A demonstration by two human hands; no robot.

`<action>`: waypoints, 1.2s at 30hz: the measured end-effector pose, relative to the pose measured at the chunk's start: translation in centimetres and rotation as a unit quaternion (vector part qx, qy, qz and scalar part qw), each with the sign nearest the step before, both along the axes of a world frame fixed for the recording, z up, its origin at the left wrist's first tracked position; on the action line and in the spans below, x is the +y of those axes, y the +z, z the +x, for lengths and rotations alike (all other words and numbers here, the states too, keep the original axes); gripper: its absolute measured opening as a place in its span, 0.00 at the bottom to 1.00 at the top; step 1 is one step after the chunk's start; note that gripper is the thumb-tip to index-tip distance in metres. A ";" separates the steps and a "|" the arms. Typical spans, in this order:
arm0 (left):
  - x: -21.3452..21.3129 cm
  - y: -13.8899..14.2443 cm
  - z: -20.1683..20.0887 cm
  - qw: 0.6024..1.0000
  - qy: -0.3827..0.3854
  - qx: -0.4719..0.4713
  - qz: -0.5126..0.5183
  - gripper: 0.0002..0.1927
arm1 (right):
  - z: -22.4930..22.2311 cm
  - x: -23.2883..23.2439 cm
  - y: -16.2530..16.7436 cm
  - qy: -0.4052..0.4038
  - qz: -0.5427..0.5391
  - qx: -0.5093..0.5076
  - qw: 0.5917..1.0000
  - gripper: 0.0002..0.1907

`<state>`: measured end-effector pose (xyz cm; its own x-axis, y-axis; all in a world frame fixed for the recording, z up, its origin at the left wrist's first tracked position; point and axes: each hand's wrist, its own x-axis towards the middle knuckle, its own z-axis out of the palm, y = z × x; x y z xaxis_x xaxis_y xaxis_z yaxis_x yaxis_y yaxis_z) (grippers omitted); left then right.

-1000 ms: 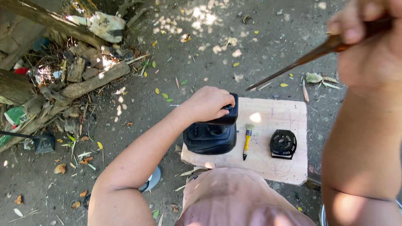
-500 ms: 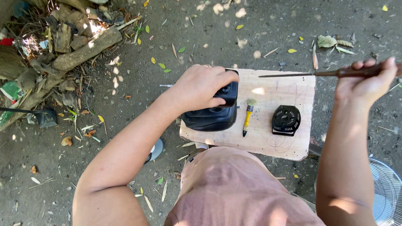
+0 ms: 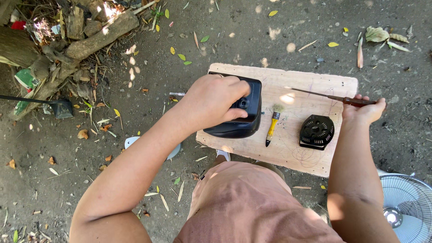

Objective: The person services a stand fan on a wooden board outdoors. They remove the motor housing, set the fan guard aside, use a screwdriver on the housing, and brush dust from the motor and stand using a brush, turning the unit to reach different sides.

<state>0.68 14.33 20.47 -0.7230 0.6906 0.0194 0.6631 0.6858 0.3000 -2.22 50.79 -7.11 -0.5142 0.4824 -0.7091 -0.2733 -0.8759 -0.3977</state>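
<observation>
Black plastic housing (image 3: 238, 112) is clamped against the board (image 3: 310, 81) by the left hand (image 3: 211, 101) (steadying it); the right hand (image 3: 362, 110) grips a screwdriver (image 3: 333, 96).

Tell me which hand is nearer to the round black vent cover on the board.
Right. The right hand, holding a screwdriver, sits just above and to the right of the vent cover. The left hand grips the black housing at the far side of the board.
</observation>
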 end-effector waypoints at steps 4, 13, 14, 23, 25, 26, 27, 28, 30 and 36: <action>-0.3 -0.4 0.1 0.998 -0.040 0.012 -0.042 0.16 | -0.7 0.0 -1.2 0.013 -0.016 -0.017 1.000 0.26; -0.7 -0.7 -1.3 0.998 -0.016 -0.050 -0.021 0.17 | -1.5 -0.3 -4.3 0.036 -0.042 -0.071 0.996 0.26; -0.7 -0.6 -1.2 0.999 -0.013 -0.045 -0.006 0.17 | -1.6 -0.3 -4.6 0.038 -0.048 -0.077 0.995 0.26; -1.0 -0.2 -1.1 0.998 -0.040 -0.045 -0.022 0.17 | -1.9 1.1 -6.0 0.235 0.070 -0.175 0.954 0.17; -1.0 -0.3 -1.1 0.997 -0.028 -0.065 -0.032 0.16 | -1.6 1.5 -6.3 0.289 0.155 -0.244 0.913 0.17; -1.0 -0.3 -1.1 0.997 -0.028 -0.060 -0.034 0.15 | -1.4 1.7 -6.4 0.309 0.191 -0.271 0.891 0.18; -1.0 -0.3 -1.1 0.998 -0.028 -0.054 -0.036 0.14 | -1.2 1.8 -6.5 0.319 0.212 -0.282 0.879 0.19; -1.0 -0.3 -1.1 0.998 -0.028 -0.049 -0.037 0.15 | -1.0 1.9 -6.5 0.330 0.233 -0.293 0.867 0.21; -1.0 -0.4 -1.1 0.998 -0.014 -0.053 -0.030 0.15 | -0.6 2.1 -6.7 0.359 0.276 -0.305 0.838 0.23; -0.9 -0.3 -0.5 0.998 0.017 -0.056 0.007 0.17 | 0.7 2.3 -6.3 0.515 0.384 -0.365 0.674 0.25</action>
